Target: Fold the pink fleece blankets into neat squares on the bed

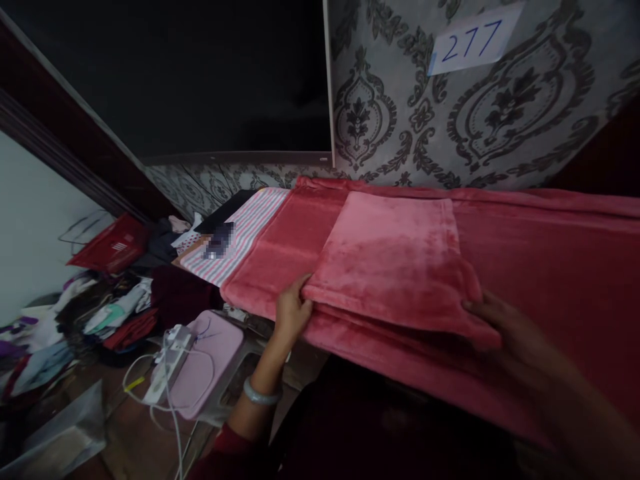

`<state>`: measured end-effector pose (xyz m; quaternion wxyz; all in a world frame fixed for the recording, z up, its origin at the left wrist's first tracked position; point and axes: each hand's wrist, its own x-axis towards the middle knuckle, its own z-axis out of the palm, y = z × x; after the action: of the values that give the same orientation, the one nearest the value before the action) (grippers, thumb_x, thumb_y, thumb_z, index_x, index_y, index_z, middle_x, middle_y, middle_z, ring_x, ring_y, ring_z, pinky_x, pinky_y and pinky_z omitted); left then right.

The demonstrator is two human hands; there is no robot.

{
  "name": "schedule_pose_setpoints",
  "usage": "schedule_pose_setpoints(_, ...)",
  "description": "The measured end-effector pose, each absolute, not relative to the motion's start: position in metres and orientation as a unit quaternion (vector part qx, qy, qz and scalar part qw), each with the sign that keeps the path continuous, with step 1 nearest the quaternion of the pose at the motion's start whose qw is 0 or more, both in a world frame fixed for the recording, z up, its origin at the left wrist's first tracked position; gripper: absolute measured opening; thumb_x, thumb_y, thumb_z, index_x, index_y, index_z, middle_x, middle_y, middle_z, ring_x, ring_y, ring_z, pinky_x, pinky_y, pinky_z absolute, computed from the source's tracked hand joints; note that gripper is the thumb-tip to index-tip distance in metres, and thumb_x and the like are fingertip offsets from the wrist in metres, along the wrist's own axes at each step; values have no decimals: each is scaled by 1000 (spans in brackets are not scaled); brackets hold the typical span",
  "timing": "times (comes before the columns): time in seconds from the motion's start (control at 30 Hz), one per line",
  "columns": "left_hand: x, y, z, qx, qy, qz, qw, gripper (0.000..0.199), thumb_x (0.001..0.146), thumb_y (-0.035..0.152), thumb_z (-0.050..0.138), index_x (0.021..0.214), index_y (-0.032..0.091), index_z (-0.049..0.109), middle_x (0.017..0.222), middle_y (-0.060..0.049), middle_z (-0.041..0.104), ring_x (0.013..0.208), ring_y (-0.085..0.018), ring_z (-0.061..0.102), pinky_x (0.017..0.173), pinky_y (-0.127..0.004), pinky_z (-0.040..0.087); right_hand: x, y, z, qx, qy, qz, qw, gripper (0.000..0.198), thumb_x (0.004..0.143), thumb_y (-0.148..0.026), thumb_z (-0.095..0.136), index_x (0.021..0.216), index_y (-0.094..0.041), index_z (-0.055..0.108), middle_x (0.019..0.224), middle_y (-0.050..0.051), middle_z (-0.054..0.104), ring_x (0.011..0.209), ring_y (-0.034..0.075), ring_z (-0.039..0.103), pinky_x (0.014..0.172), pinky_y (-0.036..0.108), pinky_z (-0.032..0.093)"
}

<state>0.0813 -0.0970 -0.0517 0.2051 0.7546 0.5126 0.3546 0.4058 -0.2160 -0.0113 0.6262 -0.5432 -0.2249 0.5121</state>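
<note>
A folded pink plush blanket (385, 260) lies on a wider red plush cover (540, 260) spread over a long surface against the wall. At the blanket's near left corner, my left hand (293, 310) pinches the edge between thumb and fingers. My right hand (505, 333) grips the near right corner, which is lifted and bunched slightly; part of that hand is dim and blurred. Below the folded blanket's front edge, dark gaps show between it and the cover. A grey bangle (263, 393) circles my left wrist.
Left of the cover lies a striped cloth (255, 227) with a dark, pixelated object on it. A pink stool (210, 360) carries a power strip (170, 363) with loose white cables. Piled clothes (120, 317) and a red bag (110, 247) are at left. A television (200, 80) hangs above.
</note>
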Motion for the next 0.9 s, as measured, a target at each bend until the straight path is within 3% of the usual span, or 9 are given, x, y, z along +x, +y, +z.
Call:
schedule_pose_setpoints(0.1, 75, -95, -56, 724, 498, 390, 274, 52, 76, 14, 49, 124, 18, 68, 122, -5, 75, 112, -22, 68, 103, -40, 53, 403, -223, -25, -551, -222, 544, 592, 59, 50, -23, 86, 107, -28, 73, 108, 4, 77, 95, 30, 74, 81, 39, 65)
schedule_pose_setpoints(0.17, 74, -95, -59, 721, 492, 406, 270, 53, 76, 15, 50, 125, 17, 69, 124, -6, 74, 115, -23, 68, 105, -39, 51, 401, -224, -31, -540, -247, 554, 583, 67, 57, -25, 83, 122, -28, 68, 119, 5, 75, 107, 32, 71, 89, 42, 62)
schedule_pose_setpoints(0.3, 72, -94, -61, 735, 480, 401, 261, 59, 76, 22, 52, 134, 15, 64, 136, -10, 68, 126, -26, 62, 112, -43, 46, 399, -222, -37, -520, -276, 552, 590, 76, 68, -31, 78, 140, -27, 56, 128, 8, 71, 112, 32, 69, 93, 44, 60)
schedule_pose_setpoints(0.43, 62, -91, -55, 721, 511, 355, 305, 67, 74, 33, 58, 138, 16, 62, 138, -11, 66, 127, -31, 61, 112, -45, 45, 401, -223, -37, -496, -288, 566, 592, 83, 70, -33, 77, 148, -27, 49, 132, 8, 68, 113, 31, 68, 94, 44, 58)
schedule_pose_setpoints(0.53, 48, -85, -46, 690, 526, 314, 386, 82, 67, 39, 70, 146, 21, 56, 142, -9, 64, 129, -33, 60, 109, -42, 48, 410, -222, -36, -506, -289, 571, 578, 91, 71, -37, 77, 154, -29, 41, 122, 8, 72, 103, 29, 71, 85, 42, 60)
schedule_pose_setpoints(0.7, 39, -62, -28, 587, 544, 319, 507, 95, 68, 63, 76, 152, 27, 48, 132, -9, 70, 125, -35, 62, 103, -44, 52, 442, -201, -28, -571, -239, 548, 563, 103, 81, -41, 73, 164, -31, 12, 89, 3, 73, 76, 21, 70, 62, 32, 58)
schedule_pose_setpoints(0.8, 57, -37, -19, 560, 546, 319, 534, 97, 62, 64, 83, 146, 25, 55, 127, -11, 72, 126, -34, 62, 107, -45, 49, 459, -173, -19, -581, -225, 535, 572, 102, 83, -33, 70, 164, -29, 8, 74, -3, 66, 63, 16, 65, 58, 27, 55)
schedule_pose_setpoints(0.9, 87, -7, -9, 543, 517, 317, 581, 93, 61, 61, 86, 142, 25, 58, 126, -12, 72, 119, -32, 67, 100, -43, 54, 468, -140, -15, -589, -232, 512, 581, 94, 86, -29, 64, 163, -26, 11, 67, -5, 62, 54, 14, 58, 50, 22, 48)
